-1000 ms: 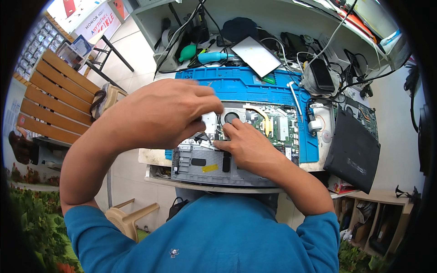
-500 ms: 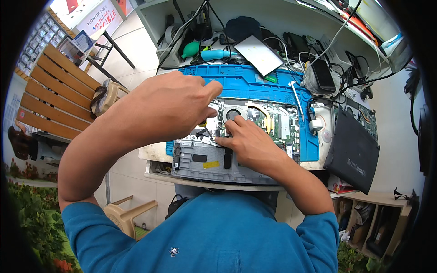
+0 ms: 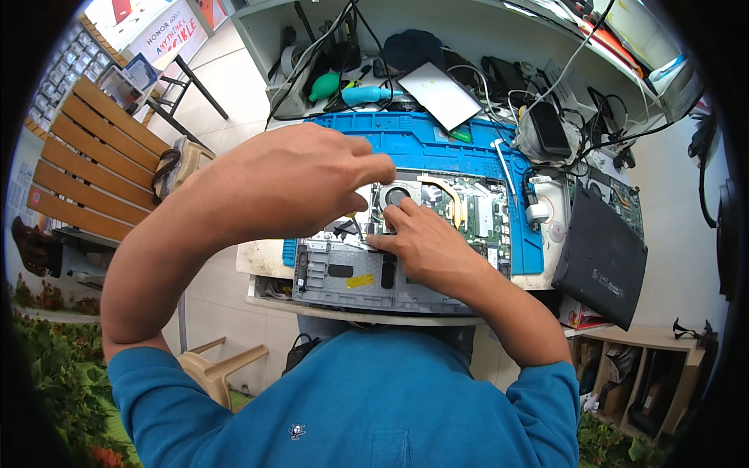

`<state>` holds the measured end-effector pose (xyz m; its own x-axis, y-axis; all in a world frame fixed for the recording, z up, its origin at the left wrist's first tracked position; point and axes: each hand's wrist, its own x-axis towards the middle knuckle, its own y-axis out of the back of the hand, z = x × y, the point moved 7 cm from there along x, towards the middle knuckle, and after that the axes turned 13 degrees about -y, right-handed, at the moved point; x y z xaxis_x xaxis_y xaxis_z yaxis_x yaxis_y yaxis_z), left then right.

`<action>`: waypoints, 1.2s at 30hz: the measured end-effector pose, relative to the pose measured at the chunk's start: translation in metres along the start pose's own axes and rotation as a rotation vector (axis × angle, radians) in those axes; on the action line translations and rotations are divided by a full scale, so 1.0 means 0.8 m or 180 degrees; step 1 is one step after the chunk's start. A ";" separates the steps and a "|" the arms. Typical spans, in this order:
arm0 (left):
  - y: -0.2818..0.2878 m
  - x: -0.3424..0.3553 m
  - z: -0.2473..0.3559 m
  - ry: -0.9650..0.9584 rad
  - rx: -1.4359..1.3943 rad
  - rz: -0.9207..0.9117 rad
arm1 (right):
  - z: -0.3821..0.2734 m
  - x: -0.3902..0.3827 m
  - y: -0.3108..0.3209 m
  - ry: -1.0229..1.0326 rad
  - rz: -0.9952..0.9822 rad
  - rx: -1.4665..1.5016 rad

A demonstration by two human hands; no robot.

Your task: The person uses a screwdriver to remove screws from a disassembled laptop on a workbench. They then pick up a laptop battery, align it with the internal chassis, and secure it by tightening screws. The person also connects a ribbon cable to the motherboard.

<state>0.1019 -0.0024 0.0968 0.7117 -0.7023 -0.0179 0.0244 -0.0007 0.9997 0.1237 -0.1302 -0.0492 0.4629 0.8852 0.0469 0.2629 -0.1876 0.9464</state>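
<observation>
Occupying the centre of the view, one opened laptop base (image 3: 339,271), grey, lies on a blue work mat (image 3: 437,152) with its innards exposed; bearings are taken from the laptop's middle. Item: left hand (image 3: 324,171), at 10 o'clock, fingers curled closed around a screwdriver (image 3: 356,224), of which a little yellow handle and a thin shaft show below the fist; the shaft slants down to the laptop at 9 o'clock, just beside the right thumb. Item: right hand (image 3: 425,238), laid over the laptop, half curled, thumb and fingertips down on it; whether anything is pinched there cannot be told. Fitted parts: round black fan (image 3: 397,196) at 12 o'clock, just beyond the right fingertips; copper-coloured heat pipe (image 3: 456,204), bent, at 2; strip of yellow tape (image 3: 360,281) at 7, on the grey casing. Surroundings: slim white tool (image 3: 505,168) at 2, lying on the mat; black phone (image 3: 551,129), farther out at 2; dark flat panel (image 3: 601,261) at 3, tilted; pale rectangular sheet (image 3: 441,95), between 12 and 1; light-blue bottle (image 3: 365,95), on its side, between 11 and 12; green rubber bulb (image 3: 324,87) at 11; slatted wooden bench (image 3: 97,164), well apart, between 9 and 10; beige plastic chair (image 3: 222,370) at 8; wooden shelf unit (image 3: 624,337) at 4.
</observation>
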 end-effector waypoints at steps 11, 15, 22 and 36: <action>-0.043 -0.200 -0.101 0.1383 -0.2187 0.4179 | 0.027 0.035 0.016 -0.0186 0.0049 -0.0064; -0.155 -0.240 -0.102 0.1850 -0.2697 0.4959 | 0.047 0.070 0.015 -0.0352 0.0036 -0.0281; -0.235 -0.262 -0.099 0.2187 -0.2980 0.5390 | 0.060 0.093 0.011 -0.0414 -0.0092 -0.0447; -0.247 -0.262 -0.099 0.2089 -0.3152 0.5683 | 0.064 0.112 0.026 -0.0444 -0.0265 -0.0419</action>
<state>0.0038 0.2015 -0.0984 0.4564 0.7550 0.4708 -0.6662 0.6407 -0.3817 0.2143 -0.0764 -0.0415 0.5593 0.8261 -0.0694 0.1966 -0.0509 0.9792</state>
